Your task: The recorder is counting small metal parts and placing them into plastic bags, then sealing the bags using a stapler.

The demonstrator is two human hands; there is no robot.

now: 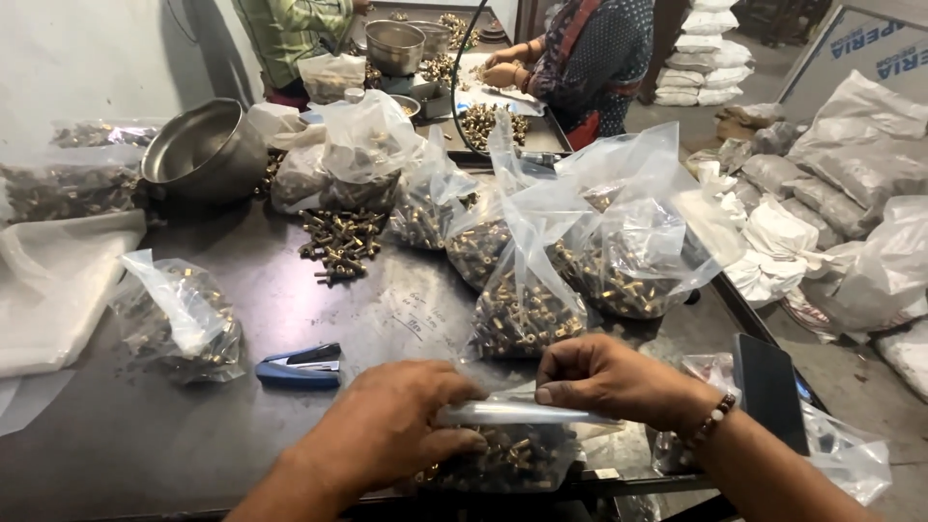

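- Your left hand (387,435) lies at six o'clock, fingers curled down over a clear plastic bag of brass fittings (503,454) at the near table edge, gripping its body.
- Your right hand (604,377) sits just right of it, at five o'clock, thumb and fingers pinched shut on the bag's folded top strip.
- That bag looks heavy for its size and slack in the skin: the film will likely slip and stretch, and the fittings shift. Hold it by the folded top and support it from beneath rather than pulling on thin film.
- At eight o'clock a blue stapler (300,367) rests on the dark metal table (290,290), apart from your hands.
- At nine o'clock lies another small filled bag (184,319), its neck loose.
- Ahead, at twelve to one o'clock, open-topped bags of fittings (570,251) stand crowded together.
- At eleven o'clock a loose heap of fittings (338,242) lies bare, with a steel bowl (203,150) tipped on its side beyond.
- Farthest off, at twelve o'clock, another person's hands (507,68) work over more fittings.
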